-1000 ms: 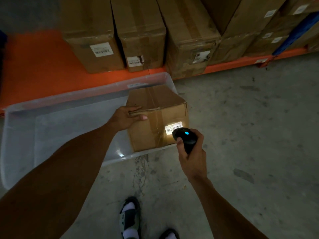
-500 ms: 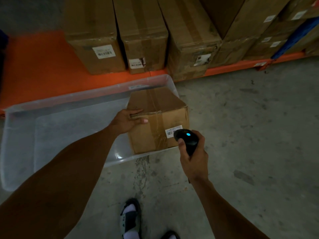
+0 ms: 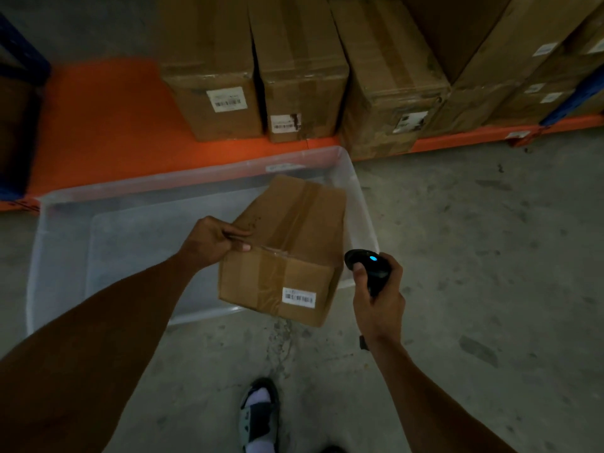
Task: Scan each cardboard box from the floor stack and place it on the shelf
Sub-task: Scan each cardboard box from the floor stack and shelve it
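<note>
Since the earlier frames the box point(image 3: 287, 253) has been lifted and turned, so that its near corner now hangs over the bin's point(image 3: 58, 256) front rim and its barcode label point(image 3: 299, 297) is no longer lit by the scanner point(image 3: 367, 268), which has been drawn off to the right. The box is held tilted above the right end of the clear bin, gripped at its left top edge by the left hand point(image 3: 214, 241), whose fingers point(image 3: 237, 232) are curled onto the taped top with the thumb along the edge. The scanner is clasped in the right hand point(image 3: 379, 295), fingers wrapped round the handle, its blue light showing; it is just beside the box's right corner, apart from it. The bin stands on the concrete floor point(image 3: 474, 256), pushed up against the orange shelf point(image 3: 108, 125). Three shelf boxes point(image 3: 209, 63) are stood side by side on the shelf directly behind the bin, each labelled on its front, with more cartons point(image 3: 529, 60) stacked to the right. Bare orange shelf surface is seen to the left of them. A sandalled foot point(image 3: 258, 416) is seen at the bottom edge.
</note>
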